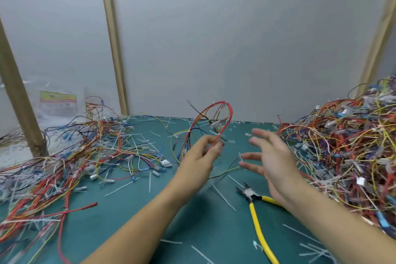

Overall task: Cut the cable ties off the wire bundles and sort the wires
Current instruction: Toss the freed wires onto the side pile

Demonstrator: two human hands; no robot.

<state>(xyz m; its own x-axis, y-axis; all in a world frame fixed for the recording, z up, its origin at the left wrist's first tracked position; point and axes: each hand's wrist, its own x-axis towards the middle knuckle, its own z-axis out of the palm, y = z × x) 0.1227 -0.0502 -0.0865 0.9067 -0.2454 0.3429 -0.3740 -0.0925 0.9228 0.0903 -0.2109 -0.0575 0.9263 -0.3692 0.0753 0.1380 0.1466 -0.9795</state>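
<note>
My left hand [201,157] pinches a looped wire bundle [214,121] of red, orange and black wires and holds it up above the green mat [120,221]. White cable ties still show on the loop. My right hand [271,159] hovers just to the right of the bundle with fingers spread and holds nothing. Yellow-handled cutters [256,210] lie on the mat below my right hand.
A tall heap of tied wire bundles [351,148] fills the right side. Loose wires [70,156] spread over the left side. Cut white tie pieces [222,196] litter the mat. Grey panels with wooden posts [112,38] close off the back.
</note>
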